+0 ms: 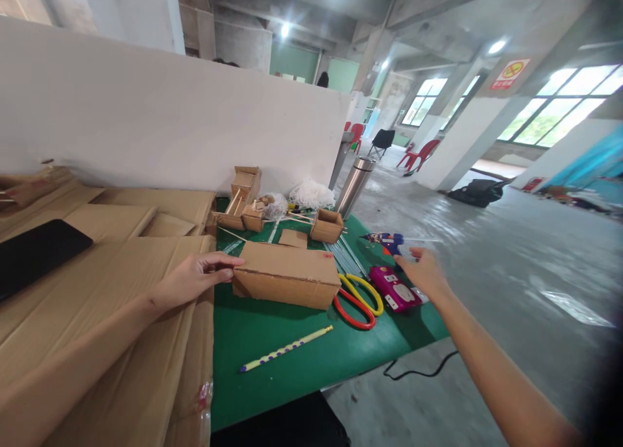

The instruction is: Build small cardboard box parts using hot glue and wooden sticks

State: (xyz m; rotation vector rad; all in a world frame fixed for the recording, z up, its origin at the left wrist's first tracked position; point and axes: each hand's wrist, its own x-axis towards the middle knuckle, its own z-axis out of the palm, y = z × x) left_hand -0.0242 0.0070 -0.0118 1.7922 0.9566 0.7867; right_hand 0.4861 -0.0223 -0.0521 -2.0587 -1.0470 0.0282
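a closed, long cardboard box lies on a green table, in front of the person. its top and visible sides are in place, with raw edges showing; a small open-topped carton behind it is also formed. a flat cardboard piece lies loose just beyond the box, so, as far as one can judge, some parts are built and others remain unattached.

the left hand touches the box's left end, thumb slightly below the fingers; whether they pinch it, i cannot tell. the right hand, blurred, is at the handle of a blue glue gun; i cannot tell if its fingers are closed around it.

to the box's right, a red loop and a yellow loop, perhaps scissor handles, have their far ends hidden. the box's back and underside are out of sight. cardboard sheets at left are cut off by the picture's edge.
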